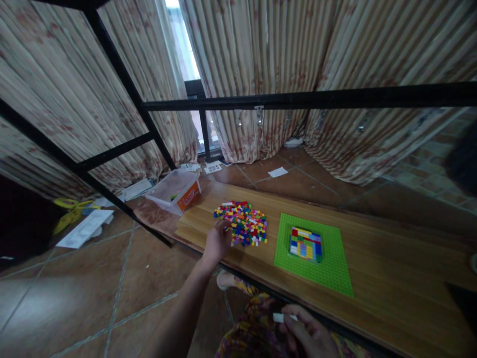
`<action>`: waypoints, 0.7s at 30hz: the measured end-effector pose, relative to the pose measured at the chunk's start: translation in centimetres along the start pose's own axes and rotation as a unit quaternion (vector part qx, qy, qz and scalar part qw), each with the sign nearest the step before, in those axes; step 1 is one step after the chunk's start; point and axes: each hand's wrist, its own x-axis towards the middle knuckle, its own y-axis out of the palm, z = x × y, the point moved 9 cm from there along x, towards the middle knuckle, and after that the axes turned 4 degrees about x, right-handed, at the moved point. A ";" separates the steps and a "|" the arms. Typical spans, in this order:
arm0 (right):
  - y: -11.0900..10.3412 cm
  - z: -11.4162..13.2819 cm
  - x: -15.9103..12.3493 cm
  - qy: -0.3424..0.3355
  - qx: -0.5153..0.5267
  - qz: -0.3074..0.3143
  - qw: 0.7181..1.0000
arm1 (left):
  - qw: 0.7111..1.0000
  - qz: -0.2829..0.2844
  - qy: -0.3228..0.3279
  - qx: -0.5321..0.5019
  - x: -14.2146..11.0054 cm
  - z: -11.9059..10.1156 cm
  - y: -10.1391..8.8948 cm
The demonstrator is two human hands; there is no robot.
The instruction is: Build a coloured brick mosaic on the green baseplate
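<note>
My left hand [218,242] is at the near left edge of a heap of small, many-coloured toy bricks [249,219] on the wooden board. Its fingers are curled together at the bricks, and whatever is between the fingertips is too small to make out. Low in the view, in front of the board's near edge, my right hand [307,332] pinches a white toy brick [278,317] between thumb and fingers. To the right of the heap lies a green studded baseplate [313,278]. On it sits a roughly square build of coloured bricks [305,244].
A clear plastic box [169,191] with an orange label stands at the board's left end. Black metal bars [298,101] cross behind and left of the wooden board [395,263]. Curtains [261,54] hang at the back. Papers [278,172] and white packaging [85,228] lie on the tiled floor.
</note>
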 end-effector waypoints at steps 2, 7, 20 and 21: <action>0.1 0.3 0.2 -0.011 -0.007 -0.009 1.000 | 1.000 0.001 -0.011 0.002 -1.3 0.7 -0.5; 0.8 1.3 0.8 -0.025 -0.041 -0.011 0.999 | 1.000 0.009 -0.008 0.023 -2.6 1.2 0.0; 0.4 2.9 1.4 -0.055 0.027 -0.063 0.996 | 0.999 -0.017 0.014 0.030 -1.3 2.0 1.7; 0.3 3.1 1.4 -0.060 0.029 -0.062 0.996 | 0.999 -0.020 0.013 0.033 -1.2 2.0 1.6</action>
